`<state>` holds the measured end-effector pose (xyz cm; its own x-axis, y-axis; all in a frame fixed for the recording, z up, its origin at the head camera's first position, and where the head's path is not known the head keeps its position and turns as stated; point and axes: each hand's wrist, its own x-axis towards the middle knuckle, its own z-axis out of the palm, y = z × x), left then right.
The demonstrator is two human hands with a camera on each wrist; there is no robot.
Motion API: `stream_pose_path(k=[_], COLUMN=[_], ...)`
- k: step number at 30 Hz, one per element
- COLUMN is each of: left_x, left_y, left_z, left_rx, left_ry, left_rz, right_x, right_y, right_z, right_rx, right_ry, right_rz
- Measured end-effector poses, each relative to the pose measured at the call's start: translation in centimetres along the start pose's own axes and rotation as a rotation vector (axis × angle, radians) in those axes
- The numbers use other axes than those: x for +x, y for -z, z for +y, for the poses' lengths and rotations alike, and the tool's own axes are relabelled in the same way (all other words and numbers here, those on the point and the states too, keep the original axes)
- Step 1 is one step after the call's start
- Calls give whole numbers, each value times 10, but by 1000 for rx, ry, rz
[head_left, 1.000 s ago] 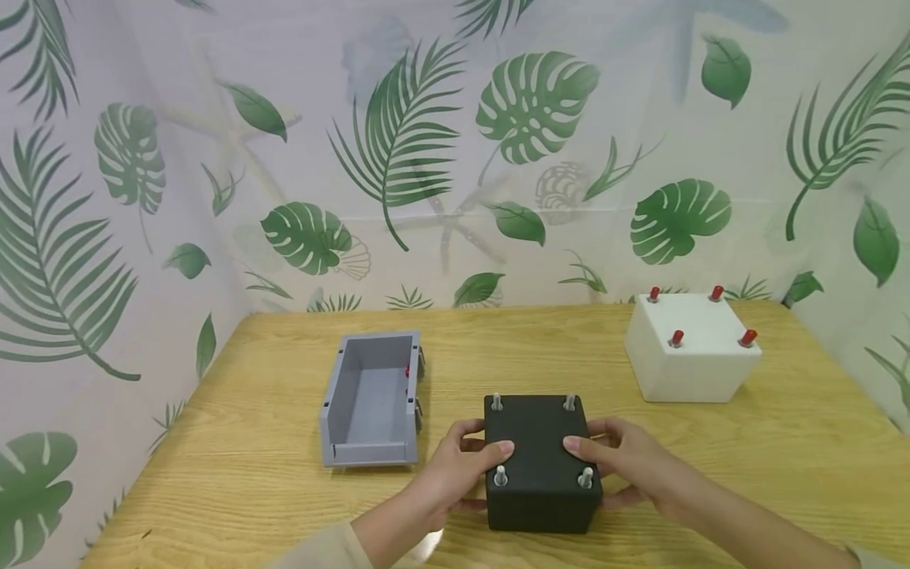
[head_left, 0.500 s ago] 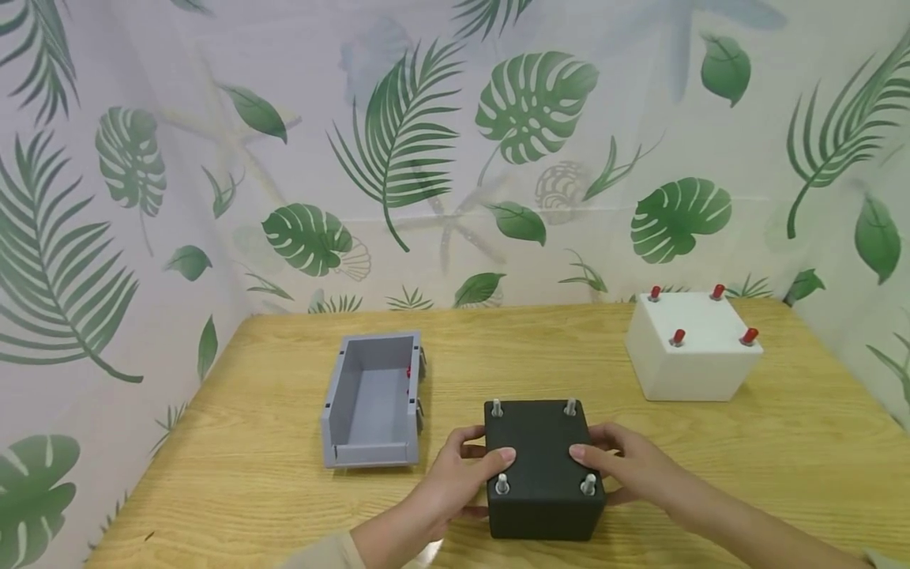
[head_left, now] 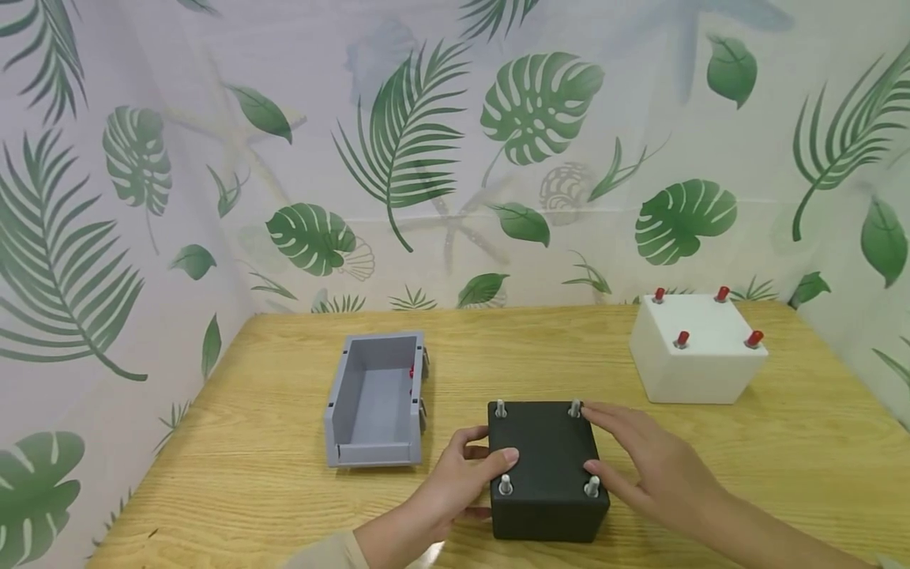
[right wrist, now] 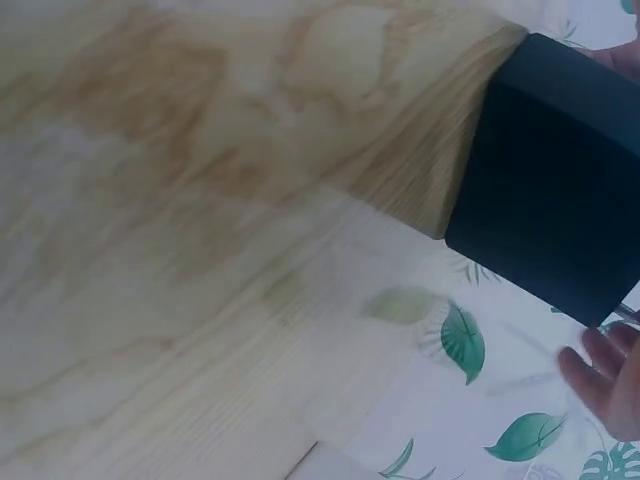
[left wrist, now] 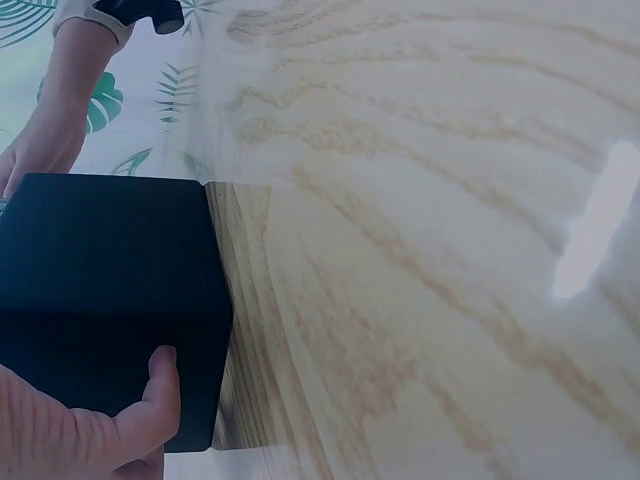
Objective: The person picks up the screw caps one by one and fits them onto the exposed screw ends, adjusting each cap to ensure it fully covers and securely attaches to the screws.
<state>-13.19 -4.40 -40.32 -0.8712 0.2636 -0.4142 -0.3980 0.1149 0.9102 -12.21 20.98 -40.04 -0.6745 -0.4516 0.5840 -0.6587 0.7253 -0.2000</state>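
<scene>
Namely, one black box (head_left: 546, 454)
Between left hand (head_left: 462, 478), fingers gripping it, and right hand (head_left: 657, 466), fingers extended alongside

From my remote screen I can read no text, label, brand, number or sign in any view: none on the black box (head_left: 543, 450), the white box (head_left: 697, 356), the grey bin (head_left: 379, 455) or the worktop (head_left: 249, 474). The backdrop cloth (head_left: 426, 276) (leaf prints, mostly) shows me no legible lettering either.
</scene>
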Motion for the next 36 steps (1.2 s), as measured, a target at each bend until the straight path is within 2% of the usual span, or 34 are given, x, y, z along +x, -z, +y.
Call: stream_pose_path(k=[2,4,6,9,12,15,21,29,36], left_x=[-1,-1,-2,-2,-2,-1,1,0,0], left_y=[0,0,0,-1,-1,-1,-2,-4,-6], left_z=[0,0,0,-1,-1,-2,-5,-6,-5], left_rx=[-5,-12,-20,-25,-23,-20,-15,-21,-22], left_ry=[-4,-6,-8,-8,-9,-10,-8,-18,-22], left_rz=[4,9,13,14,15,19,22,31,34], right_x=[2,6,9,14,19,25,33,42,45], right_y=[-2,-5,-7,-8,-10,-13,-22,-32,-37], right_z=[6,12,18,25,29,32,32,31,31], right_rx=[-4,41,96,186,256,316,355,313,278], right_ry=[170,339,487,621,704,783,865,893,918], right_rz=[102,184,213,146,54,-3,-67,-111,-116])
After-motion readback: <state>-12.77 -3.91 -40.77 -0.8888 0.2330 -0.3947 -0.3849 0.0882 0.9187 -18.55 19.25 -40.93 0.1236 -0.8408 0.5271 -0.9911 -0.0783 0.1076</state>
